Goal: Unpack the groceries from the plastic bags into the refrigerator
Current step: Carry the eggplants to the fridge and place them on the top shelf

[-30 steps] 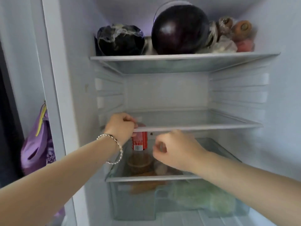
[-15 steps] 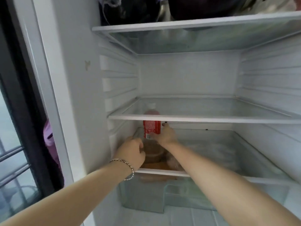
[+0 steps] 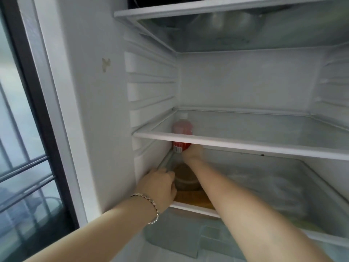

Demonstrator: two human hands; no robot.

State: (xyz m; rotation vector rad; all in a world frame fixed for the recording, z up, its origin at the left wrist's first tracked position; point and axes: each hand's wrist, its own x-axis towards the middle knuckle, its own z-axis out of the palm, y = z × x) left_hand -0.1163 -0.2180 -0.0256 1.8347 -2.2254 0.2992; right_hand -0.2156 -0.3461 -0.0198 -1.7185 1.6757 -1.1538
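Both hands are inside the refrigerator, and I'm taking the middle shelf as my reference. The bottle with a red label and barcode stands upright just under the middle shelf at its left end, close to the side wall. Its pale cap and upper body show blurred through the shelf glass. My right hand is directly below the middle shelf's front rim, wrapped on the bottle's right side at label height and gripping it. My left hand is lower, below and a bit left of the middle shelf's left end. Its fingers are curled against a brown jar, but I cannot tell if it actually holds the jar or just touches it. There's a bracelet on that wrist. The jar sits under the middle shelf, in front of the bottle, on the lower shelf. Something orange-brown lies flat beneath it. Below the middle shelf to the right there is pale, blurry stuff under the glass that I can't identify. The upper shelf is well above the middle shelf, with dark items on it cut off by the frame. There's a small yellowish mark on the side wall above the middle shelf's left end. A window with bars is far left of the middle shelf.
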